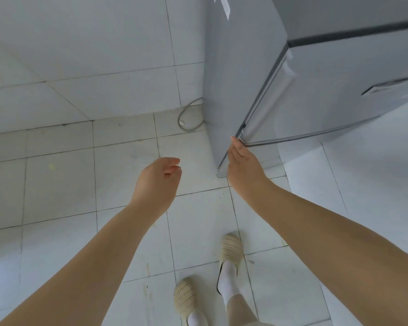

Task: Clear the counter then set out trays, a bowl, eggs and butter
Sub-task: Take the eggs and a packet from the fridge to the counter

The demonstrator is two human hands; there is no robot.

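Note:
A grey fridge (pixel 236 78) stands at the upper right, and its lower door (pixel 339 90) is slightly ajar along the left edge. My right hand (pixel 243 165) is at the bottom left corner of that door, fingers hooked behind its edge. My left hand (pixel 158 180) hangs in the air to the left of the fridge, fingers loosely curled, holding nothing. No trays, bowl, eggs or butter are in sight; the fridge's inside is hidden.
White floor tiles (pixel 57 184) run under me, with a white tiled wall (pixel 80 55) behind. A grey cable (pixel 189 118) loops on the floor beside the fridge. My feet in beige slippers (pixel 230 250) stand just in front of the fridge.

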